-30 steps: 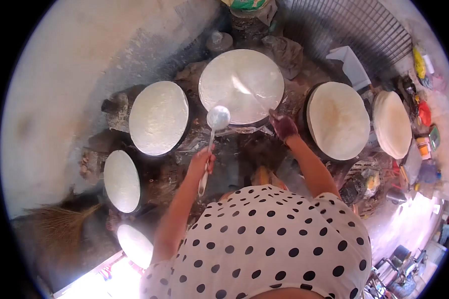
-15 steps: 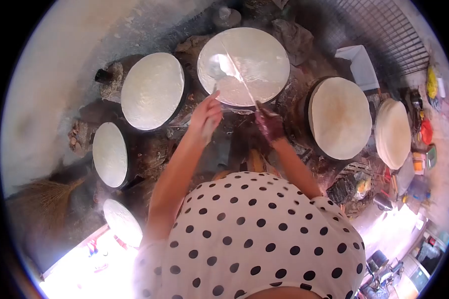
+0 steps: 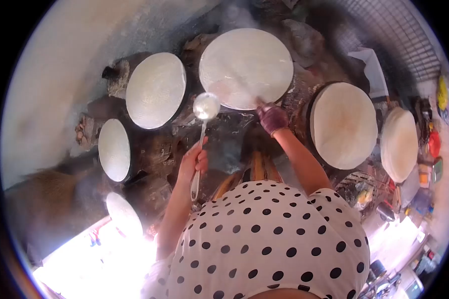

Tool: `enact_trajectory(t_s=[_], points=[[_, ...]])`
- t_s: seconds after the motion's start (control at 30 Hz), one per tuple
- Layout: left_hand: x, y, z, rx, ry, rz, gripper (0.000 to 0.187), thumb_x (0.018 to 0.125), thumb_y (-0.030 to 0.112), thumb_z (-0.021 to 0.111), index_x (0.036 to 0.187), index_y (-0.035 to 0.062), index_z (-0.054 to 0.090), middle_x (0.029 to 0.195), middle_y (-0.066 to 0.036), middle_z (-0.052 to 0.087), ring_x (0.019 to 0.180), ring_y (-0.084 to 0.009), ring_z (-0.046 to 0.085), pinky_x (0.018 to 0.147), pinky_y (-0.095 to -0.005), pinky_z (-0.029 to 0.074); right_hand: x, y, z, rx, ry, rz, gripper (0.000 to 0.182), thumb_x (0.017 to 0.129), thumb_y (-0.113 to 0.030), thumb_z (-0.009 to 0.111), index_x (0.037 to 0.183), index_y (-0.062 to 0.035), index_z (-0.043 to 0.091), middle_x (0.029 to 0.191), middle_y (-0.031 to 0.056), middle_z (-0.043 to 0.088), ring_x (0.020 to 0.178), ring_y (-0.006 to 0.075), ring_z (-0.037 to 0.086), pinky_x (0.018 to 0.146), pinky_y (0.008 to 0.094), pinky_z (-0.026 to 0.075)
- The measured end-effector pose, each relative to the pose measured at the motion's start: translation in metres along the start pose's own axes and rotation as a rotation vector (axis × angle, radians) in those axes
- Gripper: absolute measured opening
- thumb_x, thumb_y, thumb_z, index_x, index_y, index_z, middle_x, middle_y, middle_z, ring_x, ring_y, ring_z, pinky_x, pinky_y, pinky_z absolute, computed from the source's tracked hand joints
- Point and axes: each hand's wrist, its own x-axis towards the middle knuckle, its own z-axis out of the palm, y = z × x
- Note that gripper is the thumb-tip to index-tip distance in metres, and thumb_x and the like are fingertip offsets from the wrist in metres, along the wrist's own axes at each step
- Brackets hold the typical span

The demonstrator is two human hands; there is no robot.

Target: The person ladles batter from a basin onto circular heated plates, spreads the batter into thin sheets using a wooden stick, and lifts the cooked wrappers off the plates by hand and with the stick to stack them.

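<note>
My left hand (image 3: 194, 160) is wrapped round the long handle of a metal ladle (image 3: 206, 105). Its round bowl hangs just below the near-left rim of the middle round griddle, with whitish wet stuff in it. White batter (image 3: 249, 60) covers that griddle nearly to the edge, with a thinner patch at lower left. At the near-right rim, my right hand (image 3: 273, 118) in a purple glove is closed on a thin spreading stick (image 3: 245, 89), which motion smears over the batter.
Left of the middle stand griddles with white sheets: an upper one (image 3: 156, 90), a smaller one (image 3: 114, 149) and a lower one (image 3: 123, 214). At right lies a lightly browned flatbread (image 3: 345, 125) on a dark griddle. Beyond it are stacked flatbreads (image 3: 399, 144) and a white bin (image 3: 371, 70).
My left hand has drawn the ladle back from over the batter towards me. The stick has swung in my right hand, and batter covers the griddle more evenly.
</note>
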Motion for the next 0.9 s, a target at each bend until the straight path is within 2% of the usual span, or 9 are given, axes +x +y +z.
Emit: enact_trajectory(t_s=[0.03,0.1,0.27,0.3,0.4,0.5,0.6,0.73,0.9], points=[[-0.005,-0.007,-0.005,-0.012,0.014,-0.006,0.034,0.098,0.02,0.041,0.129,0.0084,0.045,0.064,0.005,0.038,0.043,-0.0047,0.036,0.039,-0.021,0.033,-0.013,0.011,0.013,-0.115,0.037,-0.349,0.041,0.092,-0.034,0.048,0.126,-0.0116,0.053,0.121,0.0133,0.059,0.103,0.0262,0.061,0.081,0.0361,0.05],[-0.015,-0.015,-0.014,-0.067,-0.006,-0.077,0.034,0.098,0.019,0.04,0.13,0.0088,0.044,0.064,0.004,0.039,0.044,-0.0046,0.036,0.039,-0.0212,0.033,-0.058,-0.019,-0.011,-0.192,0.01,-0.193,0.039,0.092,-0.025,0.048,0.126,-0.0067,0.052,0.124,0.0102,0.058,0.11,0.0238,0.057,0.084,0.034,0.049],[-0.023,-0.034,-0.03,-0.771,-0.23,-0.238,0.043,0.099,0.012,0.034,0.141,0.0078,0.029,0.063,0.003,0.038,0.041,-0.0041,0.035,0.035,-0.0199,0.031,-0.204,0.062,0.037,-0.528,-0.317,-0.397,0.032,0.09,-0.029,0.048,0.117,-0.0126,0.056,0.104,0.0087,0.066,0.086,0.0215,0.067,0.071,0.0385,0.054],[-0.033,-0.042,-0.031,-0.77,-0.248,-0.28,0.043,0.099,0.012,0.034,0.141,0.0078,0.029,0.063,0.003,0.038,0.041,-0.0041,0.035,0.035,-0.0199,0.031,-0.238,0.062,0.022,-0.358,-0.131,-0.405,0.03,0.089,-0.028,0.05,0.113,-0.0125,0.058,0.101,0.0093,0.066,0.083,0.0219,0.067,0.07,0.0376,0.054],[-0.052,-0.063,-0.03,0.192,-0.239,0.216,0.044,0.1,0.014,0.036,0.142,0.0064,0.029,0.056,0.003,0.032,0.035,-0.0053,0.028,0.031,-0.0222,0.029,-0.28,0.106,-0.012,-0.33,0.066,-0.248,0.029,0.086,-0.027,0.052,0.11,-0.0122,0.06,0.094,0.0092,0.065,0.077,0.023,0.066,0.067,0.0374,0.054],[-0.051,-0.077,-0.002,0.427,-0.179,0.128,0.043,0.1,0.017,0.038,0.141,0.006,0.033,0.056,0.004,0.031,0.034,-0.0049,0.027,0.03,-0.0228,0.029,-0.292,0.167,-0.03,-0.67,0.068,0.238,0.032,0.085,-0.028,0.055,0.112,-0.0118,0.058,0.081,0.0075,0.061,0.072,0.0251,0.063,0.064,0.0391,0.052],[-0.058,-0.075,0.016,0.47,-0.221,0.025,0.043,0.1,0.021,0.04,0.139,0.0053,0.035,0.056,0.004,0.032,0.034,-0.005,0.029,0.031,-0.022,0.028,-0.253,0.112,-0.1,-0.456,0.482,0.016,0.036,0.083,-0.027,0.057,0.116,-0.0121,0.056,0.088,0.0101,0.06,0.08,0.031,0.062,0.067,0.0417,0.051],[-0.082,-0.087,0.028,0.305,-0.258,-0.017,0.043,0.099,0.023,0.041,0.138,0.0057,0.037,0.056,0.004,0.032,0.035,-0.0047,0.031,0.031,-0.0211,0.029,-0.195,0.099,-0.104,-0.446,0.366,0.243,0.06,0.08,-0.046,0.061,0.129,-0.0167,0.044,0.106,0.0098,0.056,0.098,0.0276,0.058,0.078,0.042,0.048],[-0.059,-0.126,0.015,0.191,-0.13,-0.104,0.04,0.099,0.023,0.039,0.137,0.0096,0.041,0.06,0.004,0.036,0.036,-0.0048,0.03,0.033,-0.0209,0.027,-0.168,0.169,-0.099,-0.576,0.2,0.233,0.045,0.078,-0.038,0.062,0.117,-0.0173,0.053,0.103,0.0059,0.058,0.093,0.026,0.059,0.075,0.0403,0.049]])
